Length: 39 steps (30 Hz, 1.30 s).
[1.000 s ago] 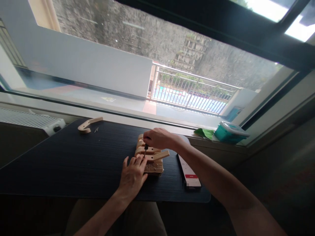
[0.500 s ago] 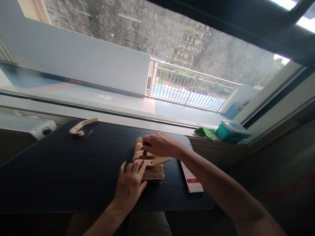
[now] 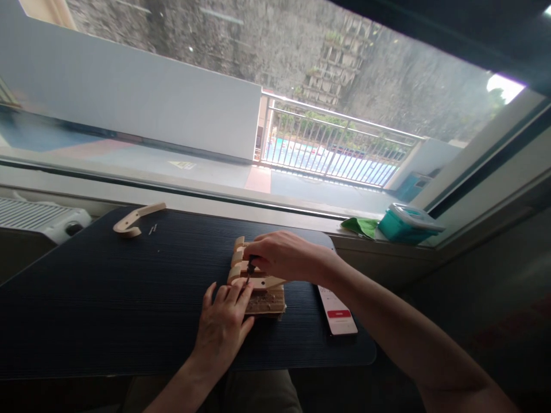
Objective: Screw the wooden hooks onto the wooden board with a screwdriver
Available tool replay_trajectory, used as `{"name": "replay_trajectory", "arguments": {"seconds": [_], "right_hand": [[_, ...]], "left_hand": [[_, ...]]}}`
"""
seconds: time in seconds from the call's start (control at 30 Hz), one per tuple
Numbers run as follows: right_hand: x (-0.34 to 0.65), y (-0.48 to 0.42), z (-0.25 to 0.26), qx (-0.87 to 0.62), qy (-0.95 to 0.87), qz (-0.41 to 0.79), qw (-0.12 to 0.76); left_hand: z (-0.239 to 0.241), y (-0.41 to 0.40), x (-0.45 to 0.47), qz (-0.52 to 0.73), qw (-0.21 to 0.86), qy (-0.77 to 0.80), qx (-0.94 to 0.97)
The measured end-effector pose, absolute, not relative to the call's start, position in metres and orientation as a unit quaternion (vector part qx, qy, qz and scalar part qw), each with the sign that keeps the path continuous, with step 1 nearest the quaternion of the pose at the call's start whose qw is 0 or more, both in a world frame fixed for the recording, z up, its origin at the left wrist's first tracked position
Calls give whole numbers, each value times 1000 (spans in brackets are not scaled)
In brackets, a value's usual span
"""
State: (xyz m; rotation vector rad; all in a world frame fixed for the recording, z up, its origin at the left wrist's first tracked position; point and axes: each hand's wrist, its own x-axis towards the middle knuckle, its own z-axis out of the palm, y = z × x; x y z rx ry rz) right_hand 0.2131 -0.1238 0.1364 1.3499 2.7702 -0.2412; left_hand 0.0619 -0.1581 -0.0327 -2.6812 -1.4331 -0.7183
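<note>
Fingertips (image 3: 246, 293) of the left hand (image 3: 220, 324), thumb spread apart, rest on the nearest wooden hook (image 3: 270, 282), its long axis crosswise over the wooden base (image 3: 269, 305), curved end to the person's left, straight end right. Right hand (image 3: 279, 252) is clamped on a screwdriver (image 3: 251, 267), shaft angled down toward that hook; a phone (image 3: 339, 322) lies to the right. Farther off on the dark table (image 3: 129, 310), near small loose fasteners (image 3: 152, 229), a spare hook (image 3: 134, 220) points its straight end right and away.
</note>
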Motion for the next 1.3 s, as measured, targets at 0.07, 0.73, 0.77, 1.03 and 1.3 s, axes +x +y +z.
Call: {"name": "replay_trajectory", "arguments": {"seconds": [0.07,0.73,0.77,1.03,1.3], "right_hand": [[213,-122,134,440,895,-70,25],[213,-119,128,426,903,-44,39],[213,-119,128,423,904,-45,36],[209,-114,121,435,899,-21,44],[204,-120,127,461,886,0,60]], "left_hand": [[-33,-158,62,-230,10,-458,-859],[-32,-156,62,-229,14,-451,-863],[-33,-156,62,-228,14,-450,-863],[-33,-157,62,-230,11,-453,-861],[-33,-157,62,-228,16,-451,-863]]}}
